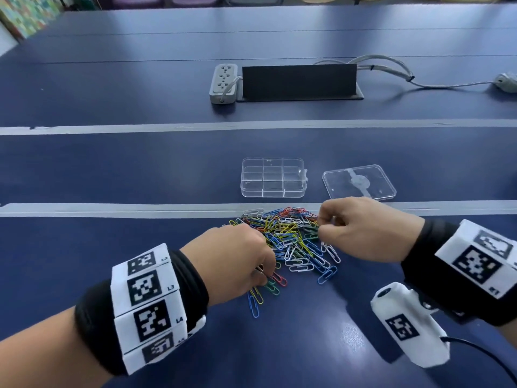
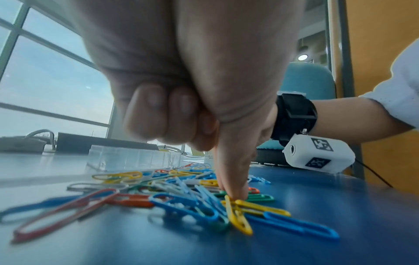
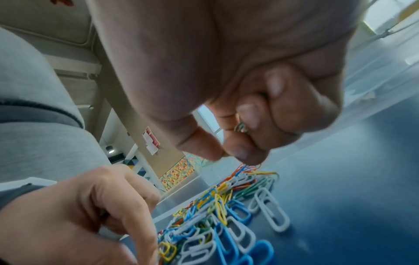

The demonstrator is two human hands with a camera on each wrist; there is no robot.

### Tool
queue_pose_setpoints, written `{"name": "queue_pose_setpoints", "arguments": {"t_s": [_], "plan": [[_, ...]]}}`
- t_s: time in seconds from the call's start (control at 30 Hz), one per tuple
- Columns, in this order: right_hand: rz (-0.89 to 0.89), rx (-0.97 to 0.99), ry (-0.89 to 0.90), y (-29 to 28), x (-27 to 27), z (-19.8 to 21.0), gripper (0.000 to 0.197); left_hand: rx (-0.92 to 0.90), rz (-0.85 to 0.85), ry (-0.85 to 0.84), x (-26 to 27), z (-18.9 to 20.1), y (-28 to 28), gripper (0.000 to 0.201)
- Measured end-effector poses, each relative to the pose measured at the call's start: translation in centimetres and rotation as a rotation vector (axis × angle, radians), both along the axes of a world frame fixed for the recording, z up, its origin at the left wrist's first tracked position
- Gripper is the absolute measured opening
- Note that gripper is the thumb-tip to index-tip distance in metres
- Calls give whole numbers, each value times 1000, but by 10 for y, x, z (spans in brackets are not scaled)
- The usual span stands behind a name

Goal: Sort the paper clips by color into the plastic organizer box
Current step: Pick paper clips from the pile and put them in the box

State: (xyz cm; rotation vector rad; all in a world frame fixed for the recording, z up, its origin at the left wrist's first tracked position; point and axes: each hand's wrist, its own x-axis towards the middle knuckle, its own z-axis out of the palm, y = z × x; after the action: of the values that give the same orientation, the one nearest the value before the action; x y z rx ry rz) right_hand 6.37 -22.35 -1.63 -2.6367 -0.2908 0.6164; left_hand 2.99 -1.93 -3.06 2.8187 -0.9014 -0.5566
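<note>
Item: mixed paper clips [image 1: 291,242], heaped near the table's [image 1: 140,169] near edge, unsorted.

I log the plastic organizer box [image 1: 273,177] just beyond the heap, long axis running left to right, open side up, compartments bare; its lid [image 1: 359,182] lies flat to its right. My left hand [image 1: 235,259] has the index finger pressed down on a yellow clip [image 2: 238,217] at the heap's near side, other fingers curled. My right hand [image 1: 361,228] pinches a green clip [image 3: 241,128] above the heap's far right side; its direction I cannot tell.
</note>
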Motion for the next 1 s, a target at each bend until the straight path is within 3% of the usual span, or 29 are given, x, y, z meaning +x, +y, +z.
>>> {"name": "queue_pose_setpoints", "arguments": {"t_s": [0.17, 0.3, 0.53, 0.67, 0.8, 0.9, 1.0], "plan": [[-119, 182, 172, 0, 1, 0, 31, -10, -16, -42, 1, 0, -1, 20], [-200, 454, 343, 1, 0, 0, 32, -130, -4, -41, 1, -1, 2, 13], [-208, 772, 546, -3, -1, -2, 39, -300, 131, 126, -2, 11, 6, 7], [-167, 786, 602, -3, -2, -4, 17, -268, 102, 218, -6, 11, 5, 21], [-101, 703, 596, -3, 1, -6, 24, -250, 136, 223, -7, 9, 0, 22], [-88, 578, 543, -2, 1, -6, 30, -224, 147, 155, -9, 4, -3, 20], [-27, 406, 437, -1, 1, -6, 23, -118, 45, 33, -10, 1, -3, 16]]}}
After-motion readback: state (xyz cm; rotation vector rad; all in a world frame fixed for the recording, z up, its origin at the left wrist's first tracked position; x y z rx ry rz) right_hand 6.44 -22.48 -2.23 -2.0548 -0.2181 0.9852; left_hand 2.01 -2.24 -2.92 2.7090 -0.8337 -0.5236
